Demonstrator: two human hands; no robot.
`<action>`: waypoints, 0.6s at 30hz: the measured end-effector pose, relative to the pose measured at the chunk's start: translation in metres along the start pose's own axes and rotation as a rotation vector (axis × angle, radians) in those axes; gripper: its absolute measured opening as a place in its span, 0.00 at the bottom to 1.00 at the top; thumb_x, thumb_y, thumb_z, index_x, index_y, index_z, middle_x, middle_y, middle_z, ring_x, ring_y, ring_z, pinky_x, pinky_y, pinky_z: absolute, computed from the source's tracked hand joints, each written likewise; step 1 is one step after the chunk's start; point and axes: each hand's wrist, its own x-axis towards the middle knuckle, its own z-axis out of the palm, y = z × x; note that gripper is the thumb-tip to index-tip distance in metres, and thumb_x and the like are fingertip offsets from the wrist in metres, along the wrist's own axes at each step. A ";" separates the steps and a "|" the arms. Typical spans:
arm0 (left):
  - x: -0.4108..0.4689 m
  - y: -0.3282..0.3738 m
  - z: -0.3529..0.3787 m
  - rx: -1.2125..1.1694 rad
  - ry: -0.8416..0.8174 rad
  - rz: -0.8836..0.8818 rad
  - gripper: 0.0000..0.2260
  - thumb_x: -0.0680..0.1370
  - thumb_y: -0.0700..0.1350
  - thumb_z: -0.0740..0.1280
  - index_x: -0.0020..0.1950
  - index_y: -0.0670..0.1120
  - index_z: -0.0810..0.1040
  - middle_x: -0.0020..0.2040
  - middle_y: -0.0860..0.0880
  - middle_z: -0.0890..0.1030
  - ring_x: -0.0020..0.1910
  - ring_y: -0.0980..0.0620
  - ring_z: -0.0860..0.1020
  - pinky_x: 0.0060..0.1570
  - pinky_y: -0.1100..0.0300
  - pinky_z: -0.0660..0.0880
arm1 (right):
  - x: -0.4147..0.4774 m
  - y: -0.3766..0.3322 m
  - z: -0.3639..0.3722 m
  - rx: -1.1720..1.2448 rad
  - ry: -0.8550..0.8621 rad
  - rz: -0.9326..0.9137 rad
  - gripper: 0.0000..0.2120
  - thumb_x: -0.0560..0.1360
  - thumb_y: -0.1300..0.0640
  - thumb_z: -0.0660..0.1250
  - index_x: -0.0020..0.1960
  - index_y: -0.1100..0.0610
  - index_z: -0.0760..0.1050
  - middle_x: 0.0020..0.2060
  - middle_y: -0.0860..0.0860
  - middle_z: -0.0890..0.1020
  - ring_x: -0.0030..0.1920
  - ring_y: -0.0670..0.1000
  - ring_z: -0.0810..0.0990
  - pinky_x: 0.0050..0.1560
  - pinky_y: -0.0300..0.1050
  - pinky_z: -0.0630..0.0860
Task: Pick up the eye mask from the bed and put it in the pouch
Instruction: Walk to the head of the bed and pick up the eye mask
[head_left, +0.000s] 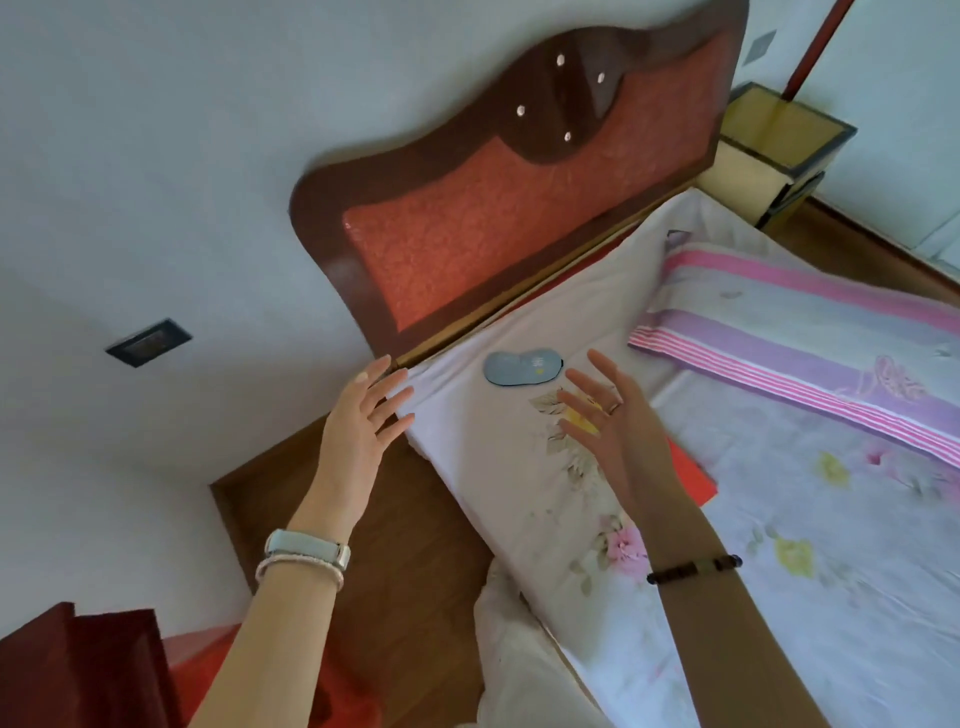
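Note:
A light blue eye mask (522, 368) with a dark edge lies flat on the white floral sheet of the bed (810, 519), near the headboard. My left hand (363, 421) is raised with fingers spread, to the left of the mask over the bed's corner, holding nothing. My right hand (610, 415) is also raised with fingers apart, just right of and below the mask, not touching it. No pouch can be seen.
A red and dark brown headboard (498, 208) stands against the white wall. A pink and purple striped pillow (800, 332) lies to the right. A yellow bedside cabinet (769, 150) stands at top right. Wooden floor (410, 561) runs left of the bed.

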 end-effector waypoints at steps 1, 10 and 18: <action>0.019 0.001 0.004 0.022 0.003 -0.029 0.18 0.85 0.54 0.52 0.71 0.51 0.73 0.65 0.49 0.81 0.67 0.49 0.78 0.70 0.45 0.70 | 0.016 -0.002 0.002 -0.004 0.018 0.007 0.15 0.83 0.44 0.54 0.63 0.44 0.77 0.61 0.50 0.82 0.61 0.55 0.81 0.62 0.56 0.76; 0.156 -0.006 0.047 0.204 -0.017 -0.167 0.15 0.84 0.54 0.54 0.65 0.55 0.76 0.62 0.52 0.81 0.66 0.49 0.78 0.68 0.48 0.72 | 0.129 -0.012 -0.002 -0.039 0.163 0.081 0.14 0.81 0.43 0.57 0.59 0.42 0.78 0.61 0.51 0.82 0.61 0.55 0.81 0.59 0.53 0.78; 0.253 -0.035 0.064 0.239 -0.066 -0.337 0.14 0.83 0.52 0.57 0.64 0.52 0.77 0.65 0.48 0.80 0.65 0.48 0.78 0.59 0.52 0.76 | 0.186 0.012 -0.023 0.012 0.322 0.176 0.14 0.80 0.44 0.61 0.62 0.44 0.78 0.62 0.52 0.81 0.60 0.53 0.81 0.62 0.55 0.77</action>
